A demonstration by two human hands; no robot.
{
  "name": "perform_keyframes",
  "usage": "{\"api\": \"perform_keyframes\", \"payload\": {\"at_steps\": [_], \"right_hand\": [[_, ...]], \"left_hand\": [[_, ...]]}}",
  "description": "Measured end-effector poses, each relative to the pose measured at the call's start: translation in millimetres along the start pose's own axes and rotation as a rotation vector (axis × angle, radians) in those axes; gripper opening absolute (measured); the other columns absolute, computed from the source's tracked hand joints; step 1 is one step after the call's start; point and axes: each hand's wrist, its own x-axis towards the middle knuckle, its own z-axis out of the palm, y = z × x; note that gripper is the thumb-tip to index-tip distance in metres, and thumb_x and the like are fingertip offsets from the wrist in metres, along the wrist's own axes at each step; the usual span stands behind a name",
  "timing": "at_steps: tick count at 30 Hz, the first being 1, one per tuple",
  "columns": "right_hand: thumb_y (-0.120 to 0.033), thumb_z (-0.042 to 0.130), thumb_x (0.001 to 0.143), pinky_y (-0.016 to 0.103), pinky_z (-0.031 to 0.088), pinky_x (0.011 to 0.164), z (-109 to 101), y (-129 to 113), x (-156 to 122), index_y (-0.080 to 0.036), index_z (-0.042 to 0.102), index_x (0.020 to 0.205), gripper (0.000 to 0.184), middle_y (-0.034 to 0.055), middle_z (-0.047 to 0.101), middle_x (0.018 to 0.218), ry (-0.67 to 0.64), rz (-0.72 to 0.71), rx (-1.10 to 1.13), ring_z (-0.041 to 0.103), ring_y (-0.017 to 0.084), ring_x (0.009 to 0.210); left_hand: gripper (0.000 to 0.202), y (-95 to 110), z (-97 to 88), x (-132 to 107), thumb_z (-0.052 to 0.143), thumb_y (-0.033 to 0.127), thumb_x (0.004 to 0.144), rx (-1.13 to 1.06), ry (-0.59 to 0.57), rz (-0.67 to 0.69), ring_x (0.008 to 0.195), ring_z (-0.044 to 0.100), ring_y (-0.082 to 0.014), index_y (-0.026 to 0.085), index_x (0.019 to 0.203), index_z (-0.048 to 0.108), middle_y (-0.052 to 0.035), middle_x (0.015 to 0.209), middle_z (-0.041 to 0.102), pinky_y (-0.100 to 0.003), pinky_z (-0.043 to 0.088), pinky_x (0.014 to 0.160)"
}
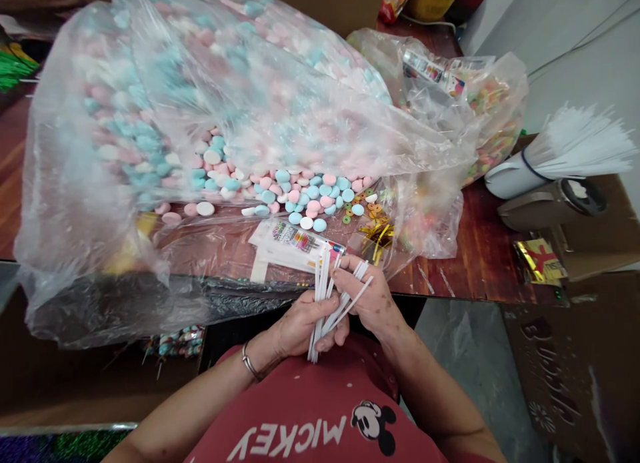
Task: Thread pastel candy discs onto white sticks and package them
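My left hand [300, 326] is closed around a bundle of thin white sticks [323, 286], held upright close to my chest. My right hand [373, 299] grips the same bundle from the right, its fingers pinching a few sticks that splay outward. Just beyond my hands, on the wooden table [480, 249], lies a huge clear plastic bag [210, 116] full of pink, blue and white round candies [310, 193], some spilling toward its open mouth. Small packets [295, 243] and gold twist ties [377, 235] lie right in front of the sticks.
A second clear bag of multicoloured ring candies [487, 109] sits at the back right. A white cup with a fan of white sticks [565, 149] lies on its side at the right, beside a gold foil wrapper [540, 259] and cardboard boxes [595, 249].
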Motion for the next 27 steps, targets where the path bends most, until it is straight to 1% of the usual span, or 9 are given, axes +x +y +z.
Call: {"api": "perform_keyframes", "payload": {"at_steps": [2, 4, 8, 12, 18, 21, 24, 27], "right_hand": [[-0.042, 0.064, 0.078, 0.019, 0.027, 0.039, 0.4, 0.0, 0.0, -0.019, 0.056, 0.071, 0.025, -0.0081, 0.042, 0.048, 0.013, -0.008, -0.015, 0.033, 0.006, 0.04], [-0.041, 0.063, 0.078, 0.019, 0.027, 0.039, 0.5, -0.2, 0.1, -0.02, 0.055, 0.07, 0.025, -0.0084, 0.04, 0.047, 0.02, -0.029, -0.045, 0.033, 0.006, 0.041], [-0.043, 0.063, 0.079, 0.02, 0.026, 0.04, 0.1, -1.1, 0.0, -0.02, 0.055, 0.072, 0.026, -0.0075, 0.042, 0.049, 0.036, -0.069, -0.107, 0.033, 0.007, 0.043], [-0.044, 0.064, 0.078, 0.021, 0.028, 0.041, 0.2, -1.6, 0.0, -0.02, 0.056, 0.073, 0.026, -0.0063, 0.046, 0.053, 0.063, -0.089, -0.128, 0.036, 0.008, 0.046], [-0.041, 0.059, 0.082, 0.021, 0.027, 0.042, 0.1, -1.4, 1.2, -0.02, 0.051, 0.063, 0.029, -0.0063, 0.04, 0.05, 0.084, -0.111, -0.154, 0.034, 0.008, 0.046], [-0.04, 0.06, 0.081, 0.021, 0.027, 0.042, 0.2, -1.8, 1.9, -0.019, 0.058, 0.072, 0.023, -0.0054, 0.046, 0.053, 0.097, -0.104, -0.139, 0.036, 0.008, 0.046], [-0.042, 0.062, 0.079, 0.021, 0.028, 0.042, 0.8, -2.0, 1.7, -0.018, 0.064, 0.084, 0.024, -0.0045, 0.051, 0.056, 0.073, -0.074, -0.088, 0.039, 0.008, 0.046], [-0.044, 0.065, 0.077, 0.021, 0.028, 0.041, 1.5, -0.8, 1.0, -0.019, 0.062, 0.082, 0.026, -0.0054, 0.049, 0.054, 0.057, -0.059, -0.042, 0.037, 0.008, 0.045]], "left_hand": [[0.042, -0.5, 0.1, 0.5, 0.064, 0.051, 0.082, -0.005, 0.008, 0.006, 0.029, 0.04, -0.0065, 0.01, 0.076, 0.059, -0.0051, 0.053, 0.063, -0.018, 0.027, 0.03], [0.042, -0.5, 0.6, 1.0, 0.065, 0.051, 0.082, -0.001, 0.012, 0.009, 0.029, 0.04, -0.0064, 0.01, 0.075, 0.058, -0.0054, 0.053, 0.064, -0.018, 0.027, 0.03], [0.043, 0.8, 2.5, 1.8, 0.067, 0.051, 0.081, 0.003, 0.026, 0.007, 0.03, 0.041, -0.006, 0.01, 0.071, 0.058, -0.006, 0.054, 0.064, -0.018, 0.027, 0.03], [0.044, 1.3, 2.3, 2.1, 0.067, 0.053, 0.079, 0.01, 0.034, 0.004, 0.03, 0.042, -0.0062, 0.011, 0.071, 0.057, -0.0058, 0.054, 0.064, -0.018, 0.027, 0.03], [0.043, 0.3, 0.3, 3.0, 0.065, 0.053, 0.081, 0.002, 0.024, 0.009, 0.03, 0.042, -0.0067, 0.011, 0.075, 0.057, -0.0057, 0.055, 0.065, -0.018, 0.028, 0.03], [0.042, 0.6, 0.5, 3.2, 0.064, 0.052, 0.083, 0.01, 0.018, 0.008, 0.03, 0.043, -0.0066, 0.011, 0.073, 0.057, -0.006, 0.055, 0.065, -0.017, 0.029, 0.03], [0.043, 0.3, 0.2, 2.8, 0.064, 0.052, 0.083, 0.011, 0.014, 0.004, 0.03, 0.043, -0.0066, 0.01, 0.072, 0.058, -0.0066, 0.055, 0.065, -0.018, 0.028, 0.03], [0.045, 0.0, -0.4, 2.4, 0.064, 0.052, 0.082, 0.009, 0.013, 0.002, 0.03, 0.043, -0.0067, 0.009, 0.071, 0.059, -0.0074, 0.056, 0.065, -0.018, 0.028, 0.029]]}}
